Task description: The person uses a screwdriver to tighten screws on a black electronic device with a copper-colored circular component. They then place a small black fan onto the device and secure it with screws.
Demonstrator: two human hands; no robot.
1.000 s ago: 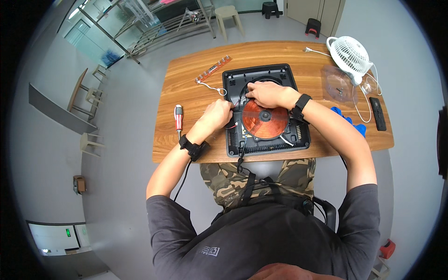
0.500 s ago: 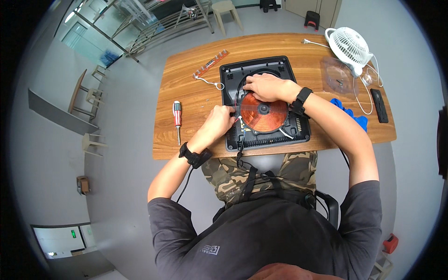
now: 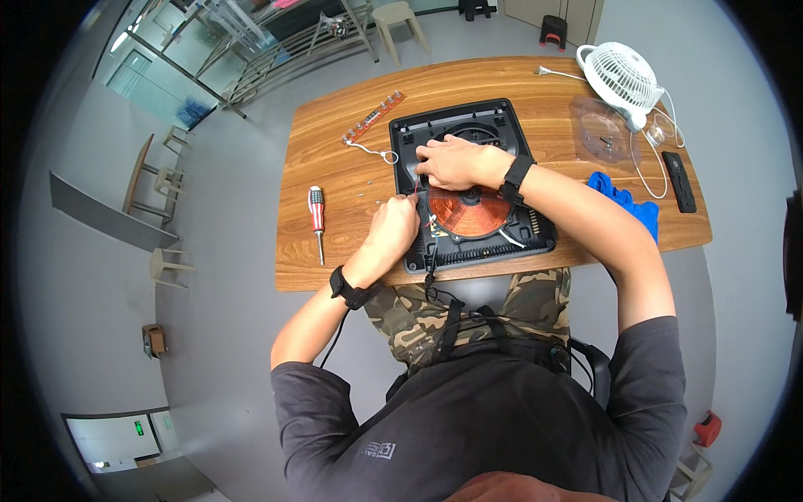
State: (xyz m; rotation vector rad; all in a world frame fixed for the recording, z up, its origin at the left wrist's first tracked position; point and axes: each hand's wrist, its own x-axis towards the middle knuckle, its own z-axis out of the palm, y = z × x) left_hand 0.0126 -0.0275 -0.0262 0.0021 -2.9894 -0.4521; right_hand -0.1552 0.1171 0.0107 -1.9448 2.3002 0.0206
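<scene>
The opened black housing (image 3: 401,151) of an induction cooker lies on the wooden table, with a round copper coil (image 3: 468,216) in its near half. My left hand (image 3: 395,224) is closed at the housing's left edge, its fingertips pinching a thin red wire (image 3: 416,186). Reaching across the coil from the right, my right hand (image 3: 456,163) has its fingers bent together at the upper end of that wire; its fingertips are partly hidden. A white connector (image 3: 433,220) and a dark cord (image 3: 431,272) sit beside the coil, below my left fingertips.
Left of the housing lie a screwdriver (image 3: 316,213) and several small screws. Farther back is an orange strip board (image 3: 374,117) with a white lead. On the right are a white fan (image 3: 621,79), a clear tray (image 3: 598,138), a blue cloth (image 3: 627,205) and a black bar (image 3: 679,182).
My right hand has shifted left, from over the coil's far edge to the housing's left side. The red wire now shows between my hands. My left hand has barely moved.
</scene>
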